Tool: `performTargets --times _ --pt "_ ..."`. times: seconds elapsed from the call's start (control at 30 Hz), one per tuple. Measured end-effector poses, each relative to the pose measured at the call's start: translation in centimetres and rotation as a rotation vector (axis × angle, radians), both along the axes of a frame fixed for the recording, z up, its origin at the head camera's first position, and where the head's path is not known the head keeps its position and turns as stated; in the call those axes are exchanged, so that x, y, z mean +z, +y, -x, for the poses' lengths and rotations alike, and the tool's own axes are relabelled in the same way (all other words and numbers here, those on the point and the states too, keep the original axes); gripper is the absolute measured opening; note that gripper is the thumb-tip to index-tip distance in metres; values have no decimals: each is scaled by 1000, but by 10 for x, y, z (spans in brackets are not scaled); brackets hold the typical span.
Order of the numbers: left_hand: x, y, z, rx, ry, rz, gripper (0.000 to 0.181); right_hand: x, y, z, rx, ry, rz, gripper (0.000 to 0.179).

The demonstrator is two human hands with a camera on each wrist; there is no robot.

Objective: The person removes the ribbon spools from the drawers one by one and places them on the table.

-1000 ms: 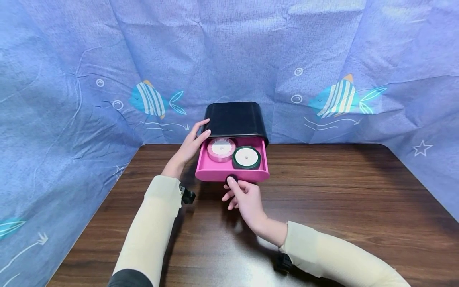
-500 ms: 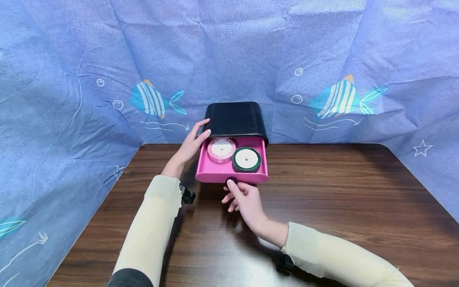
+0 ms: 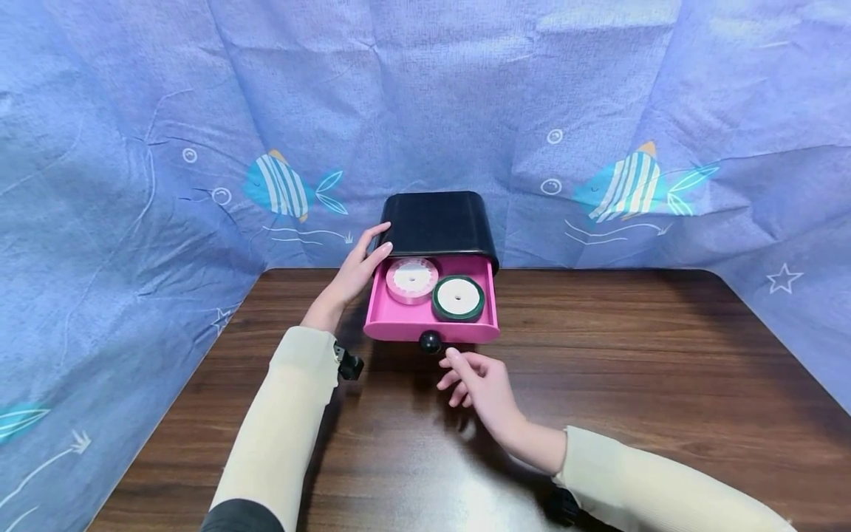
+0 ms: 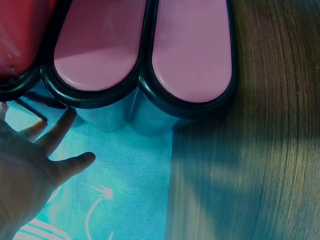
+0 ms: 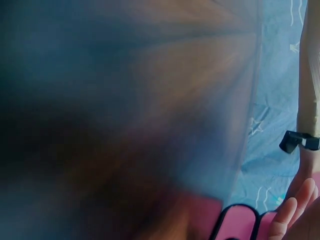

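A black drawer cabinet (image 3: 435, 222) stands at the back of the table with its top pink drawer (image 3: 392, 314) pulled out. Inside the drawer lie a pink ribbon spool (image 3: 411, 279) on the left and a dark green ribbon spool (image 3: 458, 297) on the right, both with white centres. My left hand (image 3: 352, 277) rests against the cabinet's left side, fingers extended. The round black knob (image 3: 431, 342) on the drawer front is bare. Just right of and below it is my right hand (image 3: 485, 388), fingers loosely bent and holding nothing.
The left wrist view shows lower pink drawer fronts (image 4: 195, 50), which are closed. A dark wooden table (image 3: 631, 355) lies under everything. Behind and at the sides hangs a blue curtain (image 3: 439, 96) with printed fish. Much of the right wrist view is blurred.
The drawer slid slightly further toward me. My right hand then let go of the knob and drew back to the right and down. My left hand stays in place.
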State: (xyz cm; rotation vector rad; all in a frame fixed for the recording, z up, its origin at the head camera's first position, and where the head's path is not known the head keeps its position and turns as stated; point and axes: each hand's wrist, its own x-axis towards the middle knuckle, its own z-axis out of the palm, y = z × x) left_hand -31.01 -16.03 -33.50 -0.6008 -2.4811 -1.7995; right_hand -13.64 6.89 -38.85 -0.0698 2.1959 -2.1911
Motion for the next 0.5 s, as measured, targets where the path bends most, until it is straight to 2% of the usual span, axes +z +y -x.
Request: performTargets --times 0.27,0.4,0.5 --pt "0 1 0 19 3 10 54 1 46 -5 -7 49 -101 34" --pt "-1 1 0 14 2 7 54 -1 72 -3 -28 160 -163 26" --pt "-1 1 1 3 0 -14 54 4 89 4 -45 289 -190 18"
